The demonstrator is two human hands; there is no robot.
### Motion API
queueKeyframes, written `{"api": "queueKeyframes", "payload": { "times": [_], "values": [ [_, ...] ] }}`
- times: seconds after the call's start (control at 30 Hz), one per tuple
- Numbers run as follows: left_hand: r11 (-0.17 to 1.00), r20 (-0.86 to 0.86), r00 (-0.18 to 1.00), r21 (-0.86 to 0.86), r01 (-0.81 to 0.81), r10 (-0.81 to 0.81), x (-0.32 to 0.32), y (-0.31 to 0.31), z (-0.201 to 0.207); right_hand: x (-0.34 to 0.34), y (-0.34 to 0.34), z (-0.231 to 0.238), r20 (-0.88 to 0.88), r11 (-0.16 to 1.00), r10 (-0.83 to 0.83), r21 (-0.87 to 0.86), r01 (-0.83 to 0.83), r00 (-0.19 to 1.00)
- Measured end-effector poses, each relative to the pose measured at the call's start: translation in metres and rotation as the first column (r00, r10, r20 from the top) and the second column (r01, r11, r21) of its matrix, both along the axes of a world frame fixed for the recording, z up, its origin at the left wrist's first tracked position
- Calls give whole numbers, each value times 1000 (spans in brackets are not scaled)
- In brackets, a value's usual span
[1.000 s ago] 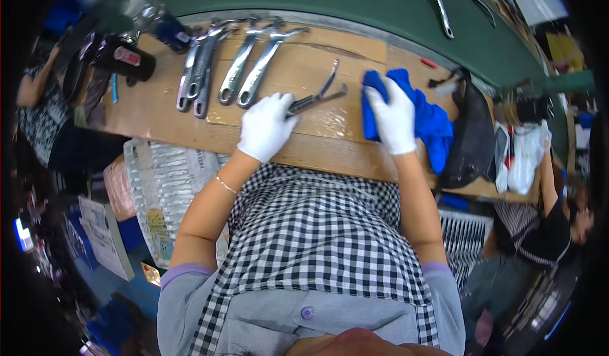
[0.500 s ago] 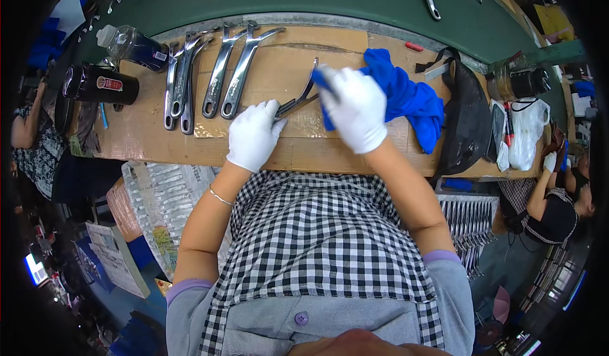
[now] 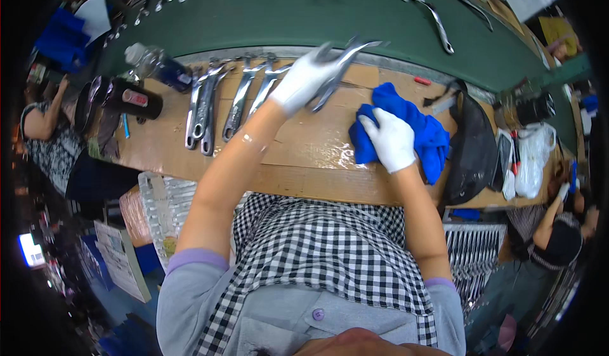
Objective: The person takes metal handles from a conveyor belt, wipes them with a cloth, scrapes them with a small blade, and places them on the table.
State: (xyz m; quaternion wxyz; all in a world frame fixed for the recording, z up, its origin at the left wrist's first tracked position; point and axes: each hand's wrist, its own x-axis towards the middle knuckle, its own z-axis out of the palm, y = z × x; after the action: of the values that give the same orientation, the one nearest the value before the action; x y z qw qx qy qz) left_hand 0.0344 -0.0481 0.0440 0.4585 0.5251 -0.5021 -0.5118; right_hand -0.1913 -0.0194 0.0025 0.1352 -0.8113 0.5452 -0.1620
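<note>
Both my hands wear white gloves. My left hand [image 3: 307, 82] is raised at the far edge of the cardboard-covered table, closed round a shiny metal wrench [image 3: 343, 69] with a forked head. Motion blurs this wrench a little. Lower on the right, my right hand [image 3: 392, 141] rests on a crumpled blue cloth [image 3: 424, 122], its fingers curled into the fabric. Several similar wrenches [image 3: 238, 105] lie side by side to the left, heads pointing away from me; my left forearm and hand partly cover the closest one.
A clear bottle [image 3: 158, 66] and a black cup [image 3: 134, 99] stand at the left. A black bag [image 3: 471, 150] lies right of the cloth, near a red marker [image 3: 422, 80]. Beyond is a green surface [image 3: 266, 16] carrying more wrenches [image 3: 433, 18]. Other people work at both sides.
My left hand has lifted the wrench up and away toward the far edge. My right hand has come off the wrench and lowered with the cloth onto the table. The view has shifted.
</note>
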Motion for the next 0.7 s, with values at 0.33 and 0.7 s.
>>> {"api": "queueKeyframes", "payload": {
  "times": [0.33, 0.7],
  "values": [
    [881, 847, 244, -450, -147, 473, 66, 81, -68, -79, 6, 63, 750, 982, -96, 178, -60, 654],
    [960, 792, 544, -258, -112, 276, -12, 114, -66, 20, 49, -24, -116, 867, 367, -316, -385, 923]
  ]
}}
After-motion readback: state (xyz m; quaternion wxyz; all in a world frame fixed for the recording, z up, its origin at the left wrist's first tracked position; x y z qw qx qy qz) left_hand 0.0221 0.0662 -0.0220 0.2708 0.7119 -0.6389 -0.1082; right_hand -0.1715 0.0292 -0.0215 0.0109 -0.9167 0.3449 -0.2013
